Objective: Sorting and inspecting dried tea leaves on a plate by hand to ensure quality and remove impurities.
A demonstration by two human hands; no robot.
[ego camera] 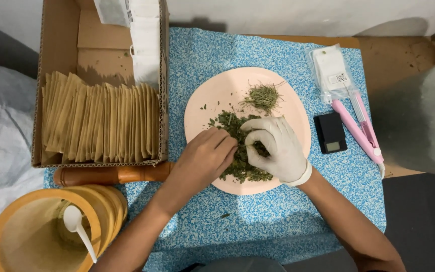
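A round pale pink plate lies on a blue speckled cloth. On it sit a heap of dark green dried herb pieces and a smaller pile of pale stalks. My left hand is bare, curled, its fingertips down in the herb heap. My right hand wears a white glove and pinches herb between thumb and forefinger, close against the left hand.
A cardboard box of brown paper sachets and white pouches stands at left. A wooden pestle lies below it. A wooden bowl with a white spoon sits at bottom left. Small black scale, pink sealer, clear packet at right.
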